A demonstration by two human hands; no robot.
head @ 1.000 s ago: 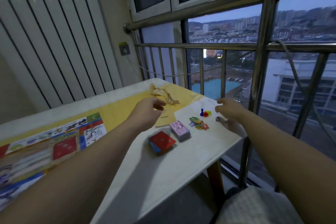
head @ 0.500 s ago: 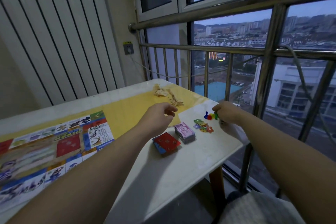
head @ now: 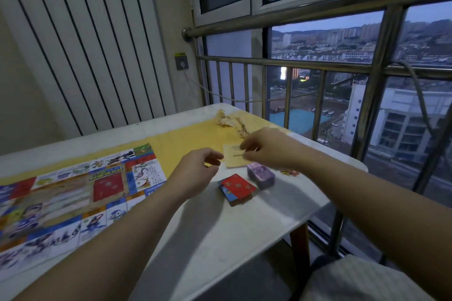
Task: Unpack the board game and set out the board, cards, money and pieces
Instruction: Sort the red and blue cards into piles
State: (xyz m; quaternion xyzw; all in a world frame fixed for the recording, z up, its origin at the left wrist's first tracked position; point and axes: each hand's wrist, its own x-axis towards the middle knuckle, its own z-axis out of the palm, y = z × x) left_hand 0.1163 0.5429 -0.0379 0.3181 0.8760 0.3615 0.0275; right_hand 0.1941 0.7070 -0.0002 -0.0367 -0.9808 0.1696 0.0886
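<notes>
Right grip (head: pixel 267 150) hangs over the beige booklet (head: pixel 232 159), behind the money stack (head: pixel 260 175).

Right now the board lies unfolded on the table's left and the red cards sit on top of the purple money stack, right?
No. The head view shows the red cards beside the purple money stack, on the table itself, not on top. The board does lie unfolded on the left.
</notes>
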